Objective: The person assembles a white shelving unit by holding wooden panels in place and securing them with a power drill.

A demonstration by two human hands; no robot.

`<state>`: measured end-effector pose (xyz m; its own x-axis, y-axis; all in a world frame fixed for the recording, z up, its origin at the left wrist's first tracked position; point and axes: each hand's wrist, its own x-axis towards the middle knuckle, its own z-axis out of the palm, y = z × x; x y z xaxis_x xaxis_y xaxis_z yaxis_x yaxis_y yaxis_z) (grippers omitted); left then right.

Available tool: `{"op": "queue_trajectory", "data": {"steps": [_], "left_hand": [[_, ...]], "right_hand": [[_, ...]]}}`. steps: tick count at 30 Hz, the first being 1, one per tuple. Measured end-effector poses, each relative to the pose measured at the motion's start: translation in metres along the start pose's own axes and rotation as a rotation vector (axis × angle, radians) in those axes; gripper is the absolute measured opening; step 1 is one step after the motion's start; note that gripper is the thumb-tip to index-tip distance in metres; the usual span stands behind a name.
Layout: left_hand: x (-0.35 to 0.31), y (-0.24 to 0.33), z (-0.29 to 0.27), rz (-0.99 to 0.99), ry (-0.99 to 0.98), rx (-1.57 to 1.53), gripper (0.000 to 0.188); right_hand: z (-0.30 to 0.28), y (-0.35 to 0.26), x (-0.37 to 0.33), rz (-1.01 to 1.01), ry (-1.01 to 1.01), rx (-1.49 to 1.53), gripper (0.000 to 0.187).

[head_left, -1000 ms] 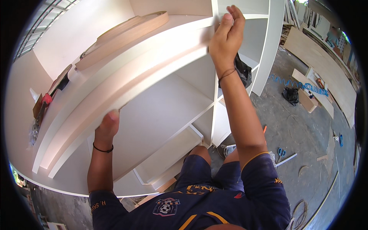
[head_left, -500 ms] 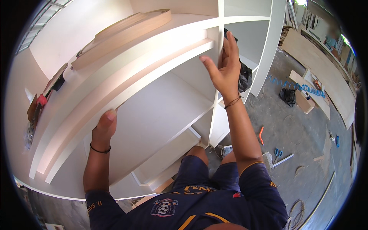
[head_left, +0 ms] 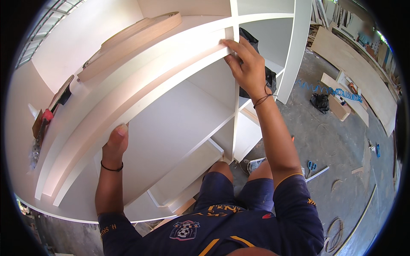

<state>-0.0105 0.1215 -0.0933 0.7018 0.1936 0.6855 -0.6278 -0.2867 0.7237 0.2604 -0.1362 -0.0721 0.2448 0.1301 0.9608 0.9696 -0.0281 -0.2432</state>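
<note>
A long white board lies across the front of a white cabinet, its near edge bowed by the lens. My left hand grips that edge toward the left, thumb on top and the other fingers hidden behind or below it. At the board's right end, beside the upright divider, my right hand pinches it, fingers over the top and thumb on the near side. Black plastic shows behind the right hand, in the neighbouring compartment.
A coil of wood-coloured edging strip rests on the cabinet top, with a red-and-black tool farther left. On the floor to the right are blue-handled scissors, a blue coiled hose, a black bag and large boards.
My right hand was raised with its fingers spread by the divider; it has moved left and closed on the board's right end. My left hand keeps its grip.
</note>
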Motion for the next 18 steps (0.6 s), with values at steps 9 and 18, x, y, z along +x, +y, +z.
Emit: {"op": "queue_trajectory", "data": {"steps": [9,18], "left_hand": [[0.005,-0.001,-0.002,0.034,0.006,0.084,0.065],[-0.046,-0.001,-0.038,-0.027,-0.094,0.492,0.089]], "right_hand": [[0.004,0.012,-0.012,0.007,0.103,-0.002,0.040],[0.006,-0.003,-0.006,-0.022,0.107,-0.115,0.040]]}}
